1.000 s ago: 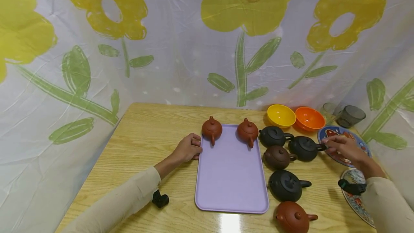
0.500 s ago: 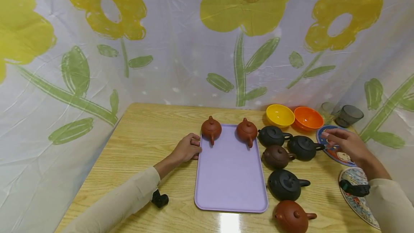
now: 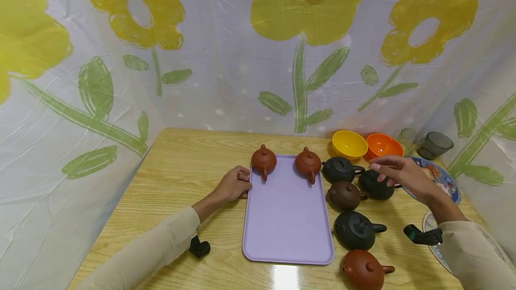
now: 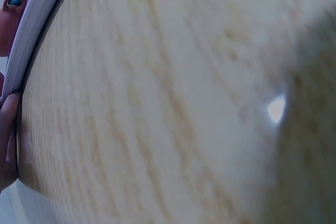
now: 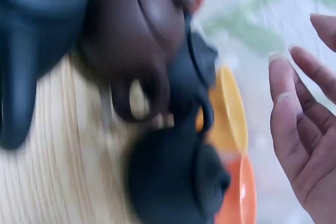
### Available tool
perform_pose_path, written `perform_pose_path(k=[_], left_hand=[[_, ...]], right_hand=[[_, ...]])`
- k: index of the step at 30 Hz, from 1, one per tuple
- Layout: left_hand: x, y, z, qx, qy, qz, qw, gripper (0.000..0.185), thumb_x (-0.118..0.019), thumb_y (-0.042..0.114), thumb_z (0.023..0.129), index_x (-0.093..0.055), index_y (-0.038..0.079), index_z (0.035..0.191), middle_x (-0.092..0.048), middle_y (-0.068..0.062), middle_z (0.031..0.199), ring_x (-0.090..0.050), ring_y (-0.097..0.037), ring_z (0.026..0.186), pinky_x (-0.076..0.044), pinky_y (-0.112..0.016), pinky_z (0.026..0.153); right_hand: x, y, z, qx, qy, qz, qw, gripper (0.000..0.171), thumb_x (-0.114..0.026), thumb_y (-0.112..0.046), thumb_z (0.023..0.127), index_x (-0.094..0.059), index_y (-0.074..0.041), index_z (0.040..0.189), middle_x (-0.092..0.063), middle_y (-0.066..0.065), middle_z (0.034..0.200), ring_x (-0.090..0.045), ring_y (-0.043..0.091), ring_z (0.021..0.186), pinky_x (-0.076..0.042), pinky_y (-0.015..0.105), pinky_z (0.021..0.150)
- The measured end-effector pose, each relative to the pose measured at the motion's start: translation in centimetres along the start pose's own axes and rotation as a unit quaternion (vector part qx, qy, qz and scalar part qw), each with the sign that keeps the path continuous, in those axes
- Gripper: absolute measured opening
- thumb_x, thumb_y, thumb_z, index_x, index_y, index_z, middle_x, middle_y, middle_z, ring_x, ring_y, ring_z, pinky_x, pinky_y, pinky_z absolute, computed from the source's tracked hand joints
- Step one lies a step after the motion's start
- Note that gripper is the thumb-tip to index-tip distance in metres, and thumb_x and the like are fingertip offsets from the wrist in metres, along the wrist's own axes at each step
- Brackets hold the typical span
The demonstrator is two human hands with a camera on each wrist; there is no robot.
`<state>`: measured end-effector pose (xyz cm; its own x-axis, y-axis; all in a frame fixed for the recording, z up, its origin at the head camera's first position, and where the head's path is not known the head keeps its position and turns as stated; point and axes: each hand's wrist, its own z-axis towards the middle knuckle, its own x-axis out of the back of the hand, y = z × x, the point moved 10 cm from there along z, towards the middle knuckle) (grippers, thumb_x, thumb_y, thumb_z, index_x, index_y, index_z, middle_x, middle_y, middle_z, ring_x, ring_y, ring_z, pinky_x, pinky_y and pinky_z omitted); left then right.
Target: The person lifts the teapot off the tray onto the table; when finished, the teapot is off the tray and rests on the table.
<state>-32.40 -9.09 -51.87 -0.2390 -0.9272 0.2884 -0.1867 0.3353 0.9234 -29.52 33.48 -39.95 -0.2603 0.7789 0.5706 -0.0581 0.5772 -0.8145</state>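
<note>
My left hand [image 3: 235, 185] rests at the left edge of a purple tray [image 3: 288, 223], fingers curled against its rim [image 4: 23, 40]. Two red-brown teapots [image 3: 264, 161] [image 3: 308, 163] stand at the tray's far end. My right hand [image 3: 397, 173] hovers with fingers extended just above a black teapot [image 3: 372, 188] and holds nothing. In the right wrist view the straight fingers [image 5: 294, 124] are apart from that teapot [image 5: 173, 182]. Beside it sit a brown teapot [image 3: 344, 195] and another black teapot [image 3: 340, 169].
Another black teapot [image 3: 356, 229] and a red-brown one [image 3: 364, 270] stand right of the tray. A yellow bowl [image 3: 350, 143], an orange bowl [image 3: 383, 146], two grey cups [image 3: 435, 144] and patterned plates [image 3: 445, 180] fill the back right. A flowered curtain hangs behind the wooden table [image 3: 181, 164].
My right hand has moved left, from over the patterned plate to above the black teapot. The left hand and the tray have stayed put.
</note>
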Motion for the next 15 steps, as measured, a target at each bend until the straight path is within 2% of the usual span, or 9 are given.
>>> perform_pose_path(k=[8, 15], left_hand=[[0.0, 0.0, 0.1, 0.000, -0.001, -0.002, 1.0000, 0.041, -0.066, -0.001, 0.088, -0.054, 0.002, 0.127, -0.059, -0.015, 0.109, -0.065, -0.019, 0.082, -0.062, -0.031, 0.061], [0.0, 0.0, 0.0, 0.000, 0.001, 0.001, 1.0000, 0.041, -0.066, -0.001, 0.087, -0.055, 0.002, 0.127, -0.060, -0.015, 0.109, -0.065, -0.019, 0.081, -0.062, -0.031, 0.061]], right_hand=[[-5.2, -4.6, 2.0, 0.032, -0.054, 0.026, 0.998, 0.036, -0.061, -0.027, 0.101, -0.064, 0.001, 0.124, -0.069, 0.004, 0.102, -0.066, 0.022, 0.080, -0.059, 0.035, 0.068], [-9.7, -6.5, 3.9, 0.009, -0.094, 0.019, 0.995, 0.043, -0.066, -0.034, 0.097, -0.065, -0.002, 0.126, -0.070, 0.009, 0.096, -0.064, 0.037, 0.086, -0.059, 0.038, 0.069]])
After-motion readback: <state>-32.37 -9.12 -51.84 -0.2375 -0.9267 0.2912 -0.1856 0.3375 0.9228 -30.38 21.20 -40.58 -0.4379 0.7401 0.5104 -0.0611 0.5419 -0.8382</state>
